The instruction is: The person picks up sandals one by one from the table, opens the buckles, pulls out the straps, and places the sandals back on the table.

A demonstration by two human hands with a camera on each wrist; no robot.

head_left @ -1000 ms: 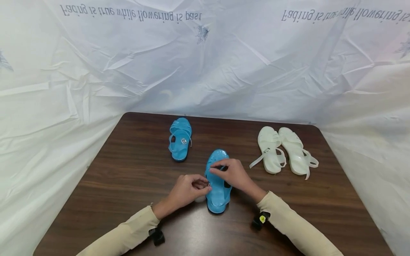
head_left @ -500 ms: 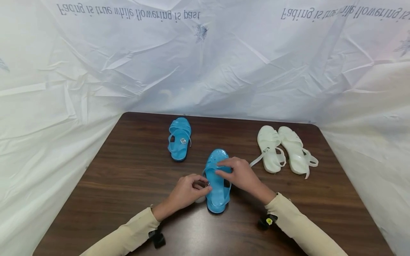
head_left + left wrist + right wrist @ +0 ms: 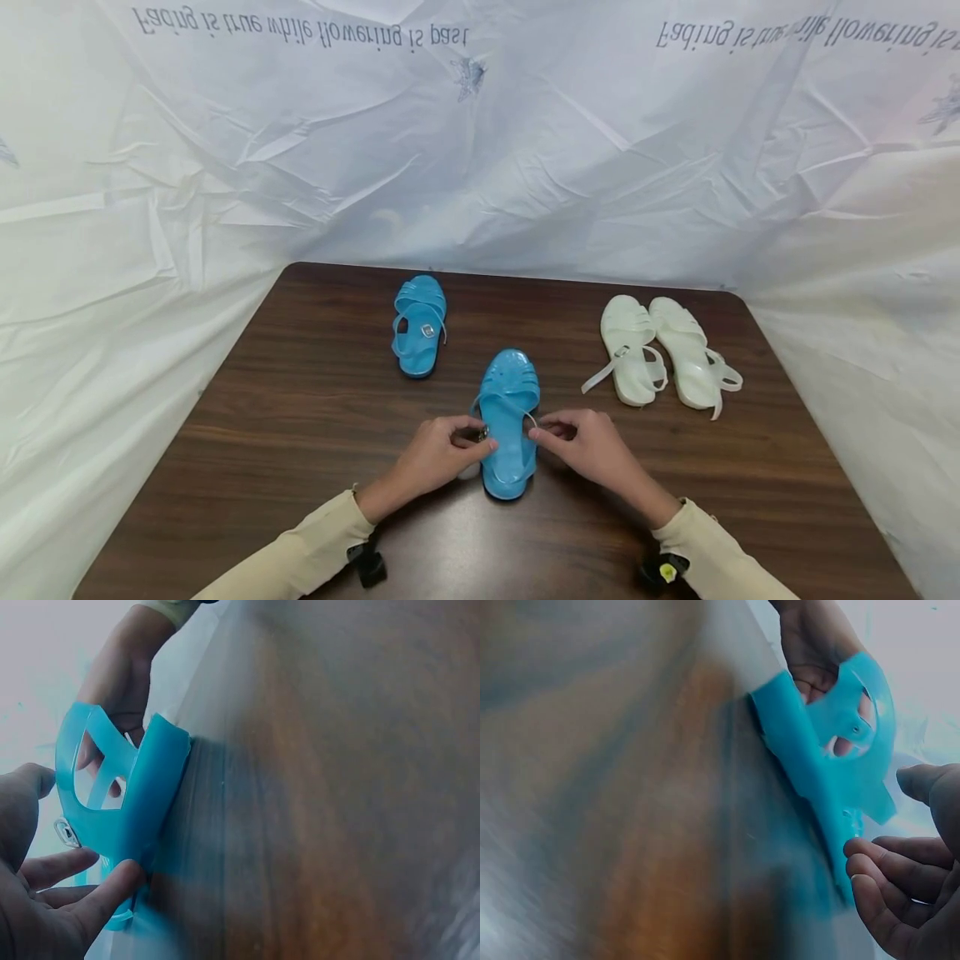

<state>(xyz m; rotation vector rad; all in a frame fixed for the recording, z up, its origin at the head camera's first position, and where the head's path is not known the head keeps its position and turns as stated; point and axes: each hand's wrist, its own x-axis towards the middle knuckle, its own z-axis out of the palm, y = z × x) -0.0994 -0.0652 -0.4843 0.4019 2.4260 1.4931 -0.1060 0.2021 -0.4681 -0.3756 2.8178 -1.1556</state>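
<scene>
Cannot see the buckle [image 3: 483, 432] whole from the head view, partly covered by the left hand [image 3: 441, 452]. Cannot follow either sleeve [image 3: 296, 542] or the desk [image 3: 255, 425] past the bottom edge.

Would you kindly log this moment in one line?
left hand: beside buckle | right hand: beside nearer blue sandal | farther blue sandal: untouched | white sandals: untouched

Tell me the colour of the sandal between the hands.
That sandal is blue; head view shows it best.

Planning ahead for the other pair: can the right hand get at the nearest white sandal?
Probably yes: the right hand looks free, and only tabletop shows between it and the nearest white sandal.
</scene>
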